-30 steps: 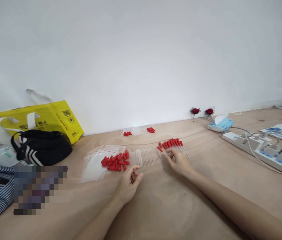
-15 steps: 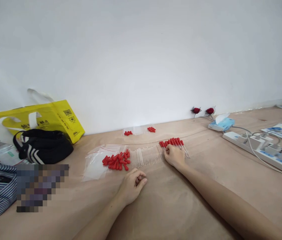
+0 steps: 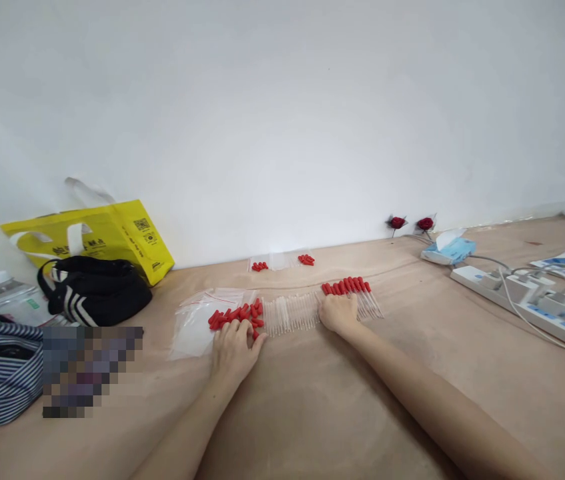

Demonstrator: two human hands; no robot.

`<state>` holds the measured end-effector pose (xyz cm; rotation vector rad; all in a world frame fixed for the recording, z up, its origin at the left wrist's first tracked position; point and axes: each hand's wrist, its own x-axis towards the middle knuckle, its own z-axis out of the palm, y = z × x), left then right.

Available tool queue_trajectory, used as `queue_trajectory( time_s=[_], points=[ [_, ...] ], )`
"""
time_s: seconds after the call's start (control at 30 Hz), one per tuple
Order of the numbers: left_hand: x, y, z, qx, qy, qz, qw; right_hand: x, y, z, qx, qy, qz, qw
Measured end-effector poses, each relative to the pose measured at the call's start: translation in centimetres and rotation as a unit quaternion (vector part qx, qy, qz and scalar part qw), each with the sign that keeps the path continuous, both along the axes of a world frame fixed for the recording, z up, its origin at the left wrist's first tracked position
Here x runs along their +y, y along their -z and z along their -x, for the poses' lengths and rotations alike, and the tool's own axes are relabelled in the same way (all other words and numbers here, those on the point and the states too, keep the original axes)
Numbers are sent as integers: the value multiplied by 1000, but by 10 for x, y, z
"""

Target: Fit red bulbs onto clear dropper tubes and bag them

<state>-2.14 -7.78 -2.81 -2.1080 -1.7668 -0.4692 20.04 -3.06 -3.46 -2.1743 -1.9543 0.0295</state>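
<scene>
Your left hand (image 3: 235,350) reaches up from the bottom edge, forearm slanting to the right, palm down with its back facing you. Its fingers bend over the near side of the loose red caps (image 3: 227,316), while the thumb stands out to the right, parted from the forefinger — one cap shows in the gap between them, though you cannot tell whether either touches it. Your right hand (image 3: 338,313) lies at the end of a long forearm that crosses in from the lower right corner, slanting up to the left and lying low over the worktop (image 3: 307,407). That hand is curled, knuckles toward the wall, at the left end of the capped tubes (image 3: 359,287); its fingertips are hidden, so you cannot tell whether they hold anything. Between your two hands the bare tubes (image 3: 287,315) lie side by side in a row, their length pointing away from you. The loose caps sit just left of that row, heaped at the right edge of the clear bags (image 3: 195,327). Well beyond, near the wall, another clear bag (image 3: 278,261) lies flat — a small cluster of red at either end.
</scene>
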Motion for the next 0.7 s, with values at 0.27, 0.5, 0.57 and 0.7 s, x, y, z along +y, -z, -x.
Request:
queue_trajectory(
  time_s=[0.27, 0.5, 0.57, 0.7],
  points=[
    [-4, -8, -2, 68, 4, -20, 997, -16, -5, -7, -3, -32, -51, 998],
    [-35, -14, -25, -86, 200, -10, 976, -44, 22, -55, 187, -297, -208, 913],
    [-38, -8, -33, -117, 253, 28, 960, -53, 27, -62, 199, -328, -205, 900],
    [-37, 2, -38, -155, 267, 103, 946, -67, 22, -64, 229, -352, -145, 896]
  ],
)
